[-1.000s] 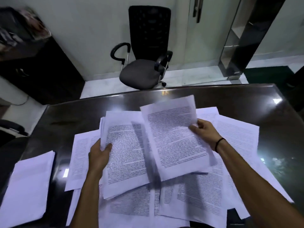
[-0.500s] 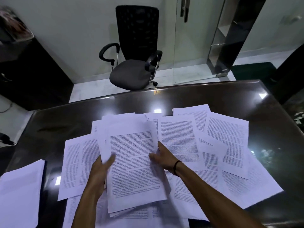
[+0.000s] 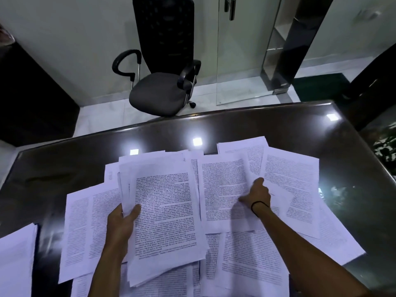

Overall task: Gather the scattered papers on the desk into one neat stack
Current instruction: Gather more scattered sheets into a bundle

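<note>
I am partway through the gathering step: my left hand (image 3: pixel 123 224) holds the growing stack (image 3: pixel 165 211) by its edge at about 9 o'clock, thumb on top of the printed page and fingers curled underneath, so it pinches the bundle. The stack sits just left of the middle of the worktop (image 3: pixel 321 133), lifted slightly over loose pages beneath it

My right hand (image 3: pixel 256 197) is at 3 o'clock from the stack, laid on the next sheet (image 3: pixel 225 194), which lies just beside the bundle. Its fingers are bent down onto the paper, the thumb stretched toward the stack; whether they already pinch the sheet or only press it, I cannot tell

Plenty of scattered papers (image 3: pixel 289 189) are left: overlapping pages fan out toward 2 and 4 o'clock, one lies at 8 o'clock (image 3: pixel 85 232), more show beneath the bundle at 6 o'clock. A separate pile (image 3: pixel 15 258) rests at the worktop's near left corner, well apart

As I judge it, the next move calls for getting one sheet free without dragging its neighbours, then sliding it onto the stack with edges roughly matched. The thin pages overlap, so two may come up together

I see no tray, box or folder here; an office chair (image 3: pixel 162 67) stands beyond the worktop at 12 o'clock
</note>
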Motion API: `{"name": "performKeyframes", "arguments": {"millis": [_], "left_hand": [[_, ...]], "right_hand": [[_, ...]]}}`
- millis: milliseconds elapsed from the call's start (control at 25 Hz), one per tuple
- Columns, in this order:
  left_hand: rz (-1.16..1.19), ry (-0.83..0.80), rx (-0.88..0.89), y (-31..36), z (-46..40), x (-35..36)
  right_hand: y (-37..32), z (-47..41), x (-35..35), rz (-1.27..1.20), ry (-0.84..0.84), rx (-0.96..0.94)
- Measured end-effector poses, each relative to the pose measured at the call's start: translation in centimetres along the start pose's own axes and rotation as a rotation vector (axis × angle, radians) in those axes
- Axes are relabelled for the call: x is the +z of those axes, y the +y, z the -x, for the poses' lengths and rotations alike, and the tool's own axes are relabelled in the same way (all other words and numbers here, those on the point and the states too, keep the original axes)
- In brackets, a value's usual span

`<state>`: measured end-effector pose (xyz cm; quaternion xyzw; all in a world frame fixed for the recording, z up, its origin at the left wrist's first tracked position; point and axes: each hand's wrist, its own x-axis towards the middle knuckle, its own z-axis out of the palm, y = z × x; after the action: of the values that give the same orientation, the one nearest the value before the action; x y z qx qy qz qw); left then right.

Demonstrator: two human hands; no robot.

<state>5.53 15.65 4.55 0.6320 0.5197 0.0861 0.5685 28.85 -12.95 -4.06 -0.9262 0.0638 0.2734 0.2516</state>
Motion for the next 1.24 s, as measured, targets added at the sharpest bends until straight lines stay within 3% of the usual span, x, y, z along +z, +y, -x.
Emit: {"name": "performKeyframes", "arguments": {"millis": [120,280,360,480,680,840,920,960,1080,1160,1240], "left_hand": [[-0.24,-0.048,0.188,2.4,0.7,0.5],[-0.689,-0.175,0.822,6.9,2.8,3.5],[-0.956,-0.197,1.03,9.0,4.3,6.8],[-1.151,-0.108,1.033,10.0,5.6,8.9],[-0.904,0.07,1.072,9.4,5.4,5.1],[-0.912,0.015,1.163,10.0,7.2,6.3],[-0.895,0.017,1.059,10.4,7.8,6.7],[-0.839,0.041,1.027,10.4,7.7,6.2],[-0.51,0.101,0.951,10.6,6.4,3.0],[-0.279,0.044,0.831,10.7,5.3,1.3],[-0.065,-0.007,0.652,11.0,4.9,0.7]], "right_hand": [[-1.4,-0.7,-3.5,0.088,0.073,-0.229],[-8.9,2.2,-8.9,0.394,0.127,-0.649],[-13.3,6.2,-8.8,0.526,0.089,-0.893],[-16.1,11.3,-7.5,0.591,0.049,-1.15],[-14.8,12.7,-11.4,0.632,0.182,-1.053],[-15.9,16.1,-11.6,0.689,0.217,-1.172],[-15.8,16.5,-11.6,0.561,0.244,-1.225],[-15.4,16.1,-12.0,0.372,0.253,-1.209],[-13.1,13.6,-13.0,-0.455,0.226,-0.986],[-11.7,12.2,-11.9,-0.797,0.033,-0.747],[-10.3,11.0,-9.3,-0.826,-0.225,-0.623]]}}
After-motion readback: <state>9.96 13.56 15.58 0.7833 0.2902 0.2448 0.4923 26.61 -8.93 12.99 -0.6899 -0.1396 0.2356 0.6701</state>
